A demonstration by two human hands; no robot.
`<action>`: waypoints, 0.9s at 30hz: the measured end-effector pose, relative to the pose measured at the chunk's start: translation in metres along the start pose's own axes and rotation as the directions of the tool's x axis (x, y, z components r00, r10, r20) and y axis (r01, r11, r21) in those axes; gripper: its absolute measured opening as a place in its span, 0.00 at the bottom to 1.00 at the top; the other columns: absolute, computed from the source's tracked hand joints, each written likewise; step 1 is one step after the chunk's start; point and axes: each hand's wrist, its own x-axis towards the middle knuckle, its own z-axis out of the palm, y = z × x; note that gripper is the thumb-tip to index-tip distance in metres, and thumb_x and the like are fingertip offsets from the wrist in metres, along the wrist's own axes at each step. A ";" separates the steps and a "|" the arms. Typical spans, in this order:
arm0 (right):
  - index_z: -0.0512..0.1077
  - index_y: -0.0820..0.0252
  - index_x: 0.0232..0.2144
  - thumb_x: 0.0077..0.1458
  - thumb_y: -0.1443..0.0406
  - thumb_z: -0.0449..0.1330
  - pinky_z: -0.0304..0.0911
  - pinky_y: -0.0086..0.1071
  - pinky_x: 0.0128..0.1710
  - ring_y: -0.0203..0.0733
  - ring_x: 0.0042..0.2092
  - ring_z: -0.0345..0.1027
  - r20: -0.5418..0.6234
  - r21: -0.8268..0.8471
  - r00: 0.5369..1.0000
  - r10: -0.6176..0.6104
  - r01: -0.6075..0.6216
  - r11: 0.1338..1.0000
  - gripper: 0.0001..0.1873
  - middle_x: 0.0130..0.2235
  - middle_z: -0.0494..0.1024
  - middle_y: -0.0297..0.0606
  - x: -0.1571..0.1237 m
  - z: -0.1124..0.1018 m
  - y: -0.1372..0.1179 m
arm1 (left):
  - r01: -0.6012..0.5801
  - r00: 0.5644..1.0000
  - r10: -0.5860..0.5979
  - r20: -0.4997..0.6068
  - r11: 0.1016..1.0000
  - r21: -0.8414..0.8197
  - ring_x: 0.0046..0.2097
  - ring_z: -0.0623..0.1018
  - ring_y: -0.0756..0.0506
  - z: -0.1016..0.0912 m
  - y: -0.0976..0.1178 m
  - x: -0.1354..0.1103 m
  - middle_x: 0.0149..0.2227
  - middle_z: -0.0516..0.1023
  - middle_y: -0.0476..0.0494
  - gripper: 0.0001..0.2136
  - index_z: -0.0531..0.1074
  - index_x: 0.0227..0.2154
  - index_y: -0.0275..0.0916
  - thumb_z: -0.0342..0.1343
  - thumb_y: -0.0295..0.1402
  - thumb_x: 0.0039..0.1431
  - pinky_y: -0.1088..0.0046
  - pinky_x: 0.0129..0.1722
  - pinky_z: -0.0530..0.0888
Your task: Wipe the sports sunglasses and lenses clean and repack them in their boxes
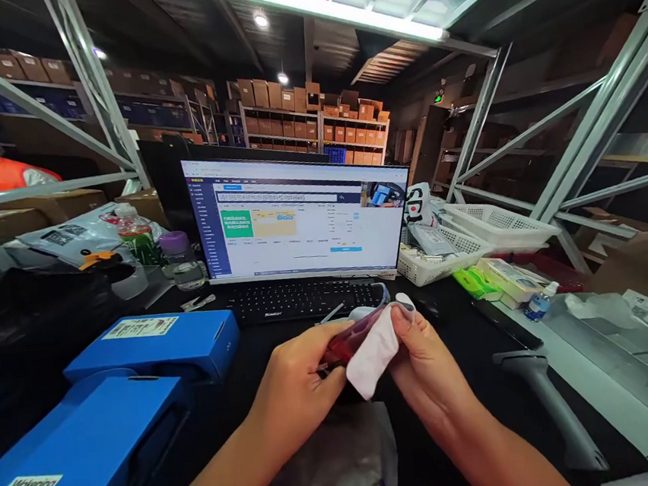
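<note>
My left hand [297, 379] is closed on a pair of glasses [356, 339] with a reddish lens, held up in front of the keyboard. My right hand [432, 358] pinches a white cloth [374, 354], which hangs over the near side of the lens. Part of the frame is hidden behind the cloth and fingers. Below the hands lies a greyish plastic bag [344, 455]. To the left rest two blue boxes, a farther one [195, 335] and a nearer one [101, 425]; the nearer one's label pictures glasses.
Behind the hands stand a black keyboard [300, 299] and a lit monitor [306, 237]. A barcode scanner [557, 404] lies at the right. White baskets [445, 250], a small blue bottle [541, 302] and a purple-capped jar [181, 260] surround the desk. A person in an orange vest [2, 175] is far left.
</note>
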 end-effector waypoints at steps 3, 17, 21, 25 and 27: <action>0.71 0.59 0.23 0.39 0.54 0.77 0.61 0.27 0.29 0.32 0.27 0.60 -0.033 -0.117 0.990 -0.140 0.135 0.984 0.22 0.24 0.71 0.29 -0.011 -0.001 0.033 | 0.049 0.994 -0.046 -0.099 0.998 0.032 0.43 0.83 0.45 0.003 -0.006 -0.003 0.45 0.84 0.47 0.16 0.78 0.48 0.42 0.60 0.29 0.55 0.75 0.43 0.79; 0.72 0.58 0.26 0.39 0.51 0.76 0.62 0.29 0.31 0.35 0.28 0.62 -0.087 -0.119 0.987 -0.134 0.123 0.985 0.22 0.26 0.73 0.31 -0.001 -0.002 0.019 | -0.067 0.992 0.079 -0.101 0.992 0.111 0.46 0.82 0.46 0.012 -0.002 -0.008 0.47 0.83 0.45 0.16 0.74 0.51 0.39 0.56 0.28 0.60 0.73 0.46 0.78; 0.62 0.59 0.15 0.41 0.48 0.74 0.50 0.28 0.23 0.32 0.23 0.48 -0.045 -0.429 0.953 -0.300 0.253 0.867 0.29 0.18 0.59 0.27 -0.013 -0.005 0.045 | 0.015 0.987 -0.004 -0.159 0.997 0.072 0.42 0.82 0.47 0.013 -0.007 -0.011 0.44 0.83 0.47 0.15 0.74 0.50 0.43 0.60 0.36 0.61 0.76 0.41 0.77; 0.67 0.60 0.18 0.35 0.54 0.78 0.54 0.27 0.26 0.31 0.24 0.52 0.009 -0.284 0.986 -0.167 0.163 0.945 0.25 0.20 0.64 0.27 -0.005 -0.006 0.022 | 0.093 0.994 -0.093 -0.065 0.996 -0.004 0.39 0.82 0.47 0.008 -0.003 -0.006 0.41 0.83 0.50 0.12 0.76 0.47 0.45 0.59 0.33 0.60 0.75 0.38 0.76; 0.72 0.59 0.23 0.33 0.57 0.80 0.61 0.28 0.30 0.34 0.27 0.61 -0.009 -0.132 0.997 -0.075 0.073 0.988 0.22 0.24 0.72 0.30 0.002 -0.005 0.007 | 0.090 0.996 -0.090 0.025 0.996 -0.024 0.40 0.81 0.47 0.003 0.002 -0.002 0.41 0.83 0.51 0.15 0.77 0.47 0.45 0.57 0.27 0.58 0.75 0.38 0.75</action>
